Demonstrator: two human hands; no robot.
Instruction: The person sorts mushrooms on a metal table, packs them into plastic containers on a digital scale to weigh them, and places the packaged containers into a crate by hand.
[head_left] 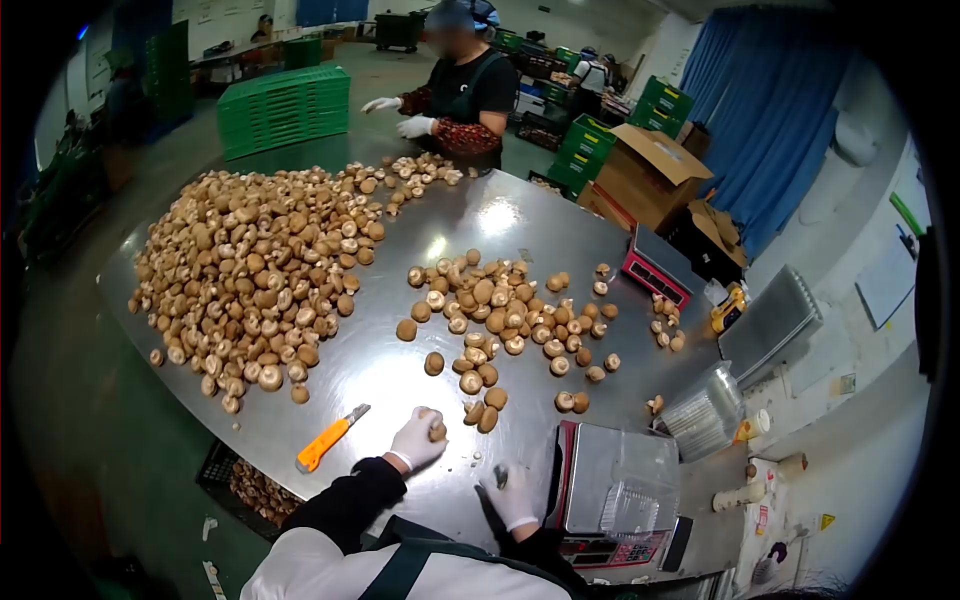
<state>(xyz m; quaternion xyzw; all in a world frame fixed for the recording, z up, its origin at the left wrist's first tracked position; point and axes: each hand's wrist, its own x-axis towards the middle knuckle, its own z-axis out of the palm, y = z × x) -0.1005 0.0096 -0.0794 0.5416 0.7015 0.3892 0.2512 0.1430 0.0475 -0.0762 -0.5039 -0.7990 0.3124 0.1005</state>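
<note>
My left hand (416,440), in a white glove, is closed around a brown mushroom (438,432) above the steel table. To its right, my right hand (512,499), also gloved, has its fingers closed at a small dark object (500,476) that is too small to name. White bits of stem lie on the metal between the hands. Just beyond them spreads a loose group of mushrooms (495,305), some cap up and some stem up. An orange utility knife (330,440) lies left of my left hand.
A large mushroom heap (250,265) covers the table's left side. At right stand a scale (615,480) with a clear plastic tray (632,510), stacked clear trays (705,412) and another scale (655,268). Across the table, a gloved co-worker (465,95) stands near green crates (285,110).
</note>
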